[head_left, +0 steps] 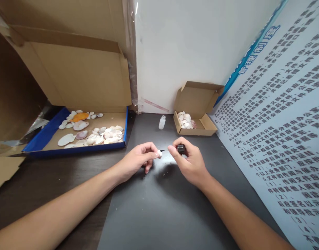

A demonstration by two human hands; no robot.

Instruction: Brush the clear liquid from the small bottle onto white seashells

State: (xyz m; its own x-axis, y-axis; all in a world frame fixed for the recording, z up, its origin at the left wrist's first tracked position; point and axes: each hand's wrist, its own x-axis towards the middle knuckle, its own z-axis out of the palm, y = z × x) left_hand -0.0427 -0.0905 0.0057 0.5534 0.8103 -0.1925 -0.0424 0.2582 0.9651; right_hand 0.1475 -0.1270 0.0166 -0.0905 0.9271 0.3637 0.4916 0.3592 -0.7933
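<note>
My left hand point(141, 157) pinches a small white shell point(159, 153) between thumb and fingertips. Curled around a black bottle cap point(180, 149), my right hand point(190, 160) is a short way to the right. A thin dark tip point(162, 150) shows right at the shell; whether it belongs to the cap as a brush, I cannot tell. Beyond both hands a small whitish bottle point(162, 122) stands upright with its neck uncapped.
At the left, an open blue-edged cardboard box point(51, 143) holds many shells and an orange one point(80, 117). A smaller open cardboard box point(198, 132) with shells stands at the back right. White crumbs dot the dark mat point(138, 215). A printed board point(287, 114) borders the right.
</note>
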